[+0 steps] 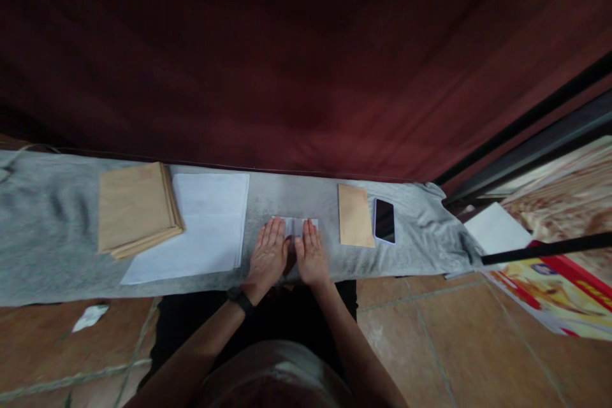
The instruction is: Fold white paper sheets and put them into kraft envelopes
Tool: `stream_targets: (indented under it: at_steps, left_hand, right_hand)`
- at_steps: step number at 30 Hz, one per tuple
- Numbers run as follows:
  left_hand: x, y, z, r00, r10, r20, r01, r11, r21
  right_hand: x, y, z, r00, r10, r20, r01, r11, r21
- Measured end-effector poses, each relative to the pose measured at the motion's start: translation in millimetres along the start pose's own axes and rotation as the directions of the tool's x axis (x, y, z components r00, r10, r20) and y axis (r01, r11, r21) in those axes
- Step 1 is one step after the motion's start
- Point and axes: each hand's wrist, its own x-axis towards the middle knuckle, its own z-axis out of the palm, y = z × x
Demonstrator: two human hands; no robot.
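Note:
Both hands lie on a small piece of white paper (295, 224), which looks folded and is mostly covered by them. My left hand (268, 254), with a dark band on its wrist, rests flat on the paper's left part, fingers stretched out. On the right part my right hand (312, 255) presses flat in the same way. The thumbs point toward each other with a narrow gap between them. Left of my hands lie large white sheets (205, 236), partly under a stack of brown envelopes (136, 207). To the right is a single brown envelope (356, 215).
A phone (384, 221) lies right of the single envelope. Grey cloth (415, 223) covers the narrow table, and a dark red curtain (306, 76) hangs behind it. A dark frame bar (549, 247) and a colourful box (564, 293) are at the right. A scrap (90, 317) lies on the tiled floor.

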Motion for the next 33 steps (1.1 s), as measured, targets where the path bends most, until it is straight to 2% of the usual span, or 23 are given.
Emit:
stream_targets:
  at_steps: [3,5,9,14,19,21,26,33]
  left_hand:
    - [-2,4,4,0.989,0.134,0.064,-0.131,0.991,-0.039]
    - [-4,4,7,0.981,0.164,0.104,-0.162,0.986,-0.033]
    - [-6,2,9,0.978,0.137,0.155,-0.143,0.989,0.027]
    - [-9,4,4,0.988,0.077,0.131,-0.084,0.995,0.052]
    - [-14,4,-4,0.994,0.046,0.098,-0.05,0.998,0.042]
    - [-15,5,-7,0.994,0.07,0.082,-0.073,0.997,0.036]
    - [-7,11,-9,0.959,0.248,0.139,-0.245,0.969,-0.043]
    - [0,10,-5,0.94,0.284,0.189,-0.276,0.959,-0.068]
  right_hand:
    - [-7,-19,5,0.995,-0.058,0.084,0.049,0.993,0.103]
    - [-11,-21,6,0.995,-0.048,0.091,0.04,0.995,0.087]
    - [-16,-12,4,0.994,-0.081,0.074,0.085,0.995,-0.052]
    - [-19,1,2,0.992,-0.107,0.061,0.117,0.974,-0.193]
    - [-24,14,-3,0.992,-0.115,0.057,0.126,0.958,-0.256]
    - [-25,18,-5,0.99,-0.126,0.059,0.137,0.953,-0.272]
    - [-28,21,-6,0.985,-0.148,0.085,0.167,0.937,-0.307]
    - [-27,20,-7,0.982,-0.163,0.094,0.184,0.935,-0.303]
